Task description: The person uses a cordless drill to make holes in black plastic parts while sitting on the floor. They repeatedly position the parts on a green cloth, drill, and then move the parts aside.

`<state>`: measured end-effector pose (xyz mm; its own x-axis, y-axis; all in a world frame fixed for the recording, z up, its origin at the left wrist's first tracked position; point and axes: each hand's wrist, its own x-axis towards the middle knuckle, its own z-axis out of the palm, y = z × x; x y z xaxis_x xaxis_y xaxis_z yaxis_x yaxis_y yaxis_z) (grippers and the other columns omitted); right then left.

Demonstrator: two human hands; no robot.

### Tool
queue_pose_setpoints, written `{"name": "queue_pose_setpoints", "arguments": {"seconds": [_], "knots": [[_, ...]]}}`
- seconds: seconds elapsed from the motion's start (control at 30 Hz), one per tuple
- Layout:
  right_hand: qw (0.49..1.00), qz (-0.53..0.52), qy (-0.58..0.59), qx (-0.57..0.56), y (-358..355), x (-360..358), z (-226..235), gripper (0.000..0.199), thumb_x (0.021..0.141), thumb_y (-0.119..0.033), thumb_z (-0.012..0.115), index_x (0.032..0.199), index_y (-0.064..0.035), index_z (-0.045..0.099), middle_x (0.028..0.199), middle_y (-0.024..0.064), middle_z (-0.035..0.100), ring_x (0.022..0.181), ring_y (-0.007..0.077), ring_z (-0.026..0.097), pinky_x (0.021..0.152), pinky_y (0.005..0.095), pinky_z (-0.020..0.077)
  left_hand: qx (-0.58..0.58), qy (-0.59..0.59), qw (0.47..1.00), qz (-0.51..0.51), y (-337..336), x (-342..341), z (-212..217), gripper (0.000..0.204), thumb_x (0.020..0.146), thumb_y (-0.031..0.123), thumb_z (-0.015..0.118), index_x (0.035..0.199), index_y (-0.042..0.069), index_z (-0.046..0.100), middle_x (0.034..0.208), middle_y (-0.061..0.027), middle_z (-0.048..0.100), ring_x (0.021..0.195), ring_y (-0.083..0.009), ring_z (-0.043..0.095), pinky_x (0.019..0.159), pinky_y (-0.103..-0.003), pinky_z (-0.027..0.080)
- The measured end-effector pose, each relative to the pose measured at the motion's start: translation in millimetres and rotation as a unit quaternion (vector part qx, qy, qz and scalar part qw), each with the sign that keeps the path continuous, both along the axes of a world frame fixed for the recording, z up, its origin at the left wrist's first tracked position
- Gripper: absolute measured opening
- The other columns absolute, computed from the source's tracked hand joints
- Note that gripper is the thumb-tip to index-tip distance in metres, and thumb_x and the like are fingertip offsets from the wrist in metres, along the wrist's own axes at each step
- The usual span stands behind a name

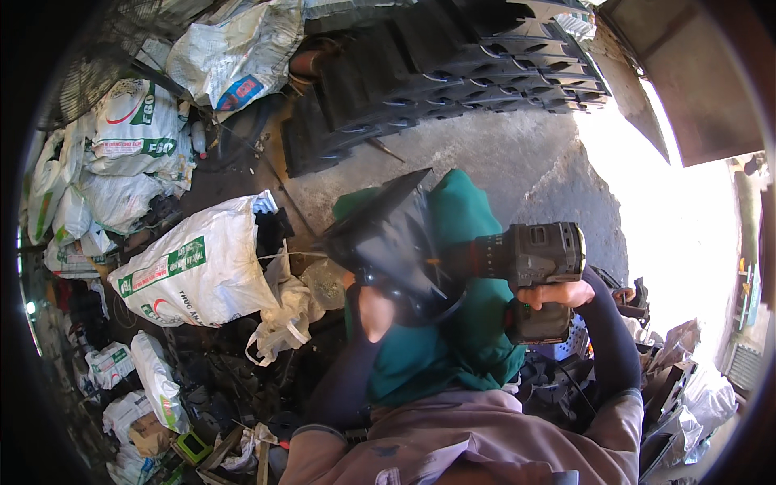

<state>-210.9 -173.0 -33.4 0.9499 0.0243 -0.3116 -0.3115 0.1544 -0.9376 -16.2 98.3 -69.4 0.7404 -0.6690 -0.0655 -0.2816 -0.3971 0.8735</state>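
Across my lap, over the green trousers, lies a glossy black plastic piece (380,234), wide and funnel-like, tilted to the left. My left hand (374,314) grips its near lower edge; the fingers are mostly hidden under it. In my right hand (558,296) is a black cordless drill (537,252), held by its handle above the battery. The drill's chuck points left at the piece's right side, close to it or touching; the bit's tip cannot be made out.
Several black moulded pieces (436,69) stand stacked in rows at the back. An open white sack (194,267) lies at my left, beside a clear plastic bag (323,283). More sacks (133,129) are piled at the far left. A small yellow-green device (191,446) sits at lower left.
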Motion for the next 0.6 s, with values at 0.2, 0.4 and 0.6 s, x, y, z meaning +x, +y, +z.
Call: {"name": "queue_pose_setpoints", "arguments": {"seconds": [0.2,0.4,0.6], "knots": [[0.992,0.032,0.113,-0.049,2,8,25,0.014,0.075,-0.001,0.064,0.089,-0.0031,0.067,0.078,0.0031,0.064,0.065,0.0121,0.060,0.061,0.0260,0.0492,-0.036,-0.067,0.994,0.084,5,-8,-29,0.024,0.093,0.009,0.050,0.110,-0.003,0.062,0.106,-0.0153,0.067,0.099,-0.0272,0.063,0.088,-0.036,0.047],[0.999,-0.018,0.041,0.008,1,2,39,0.030,0.084,-0.006,0.065,0.114,-0.0029,0.067,0.089,0.0066,0.067,0.068,0.0106,0.061,0.063,0.0258,0.0510,-0.022,-0.027,0.999,0.015,18,12,-66,0.025,0.091,0.008,0.050,0.109,-0.004,0.062,0.116,-0.0207,0.064,0.105,-0.0341,0.061,0.090,-0.037,0.046],[0.955,-0.133,-0.015,-0.264,12,-20,63,0.031,0.083,-0.004,0.066,0.114,-0.0017,0.066,0.099,0.0084,0.067,0.074,0.0128,0.063,0.067,0.0270,0.0532,-0.186,0.260,0.911,0.262,9,8,-5,0.030,0.098,0.035,0.053,0.086,0.007,0.054,0.070,0.0025,0.049,0.055,-0.0062,0.042,0.056,-0.020,0.035]]}}
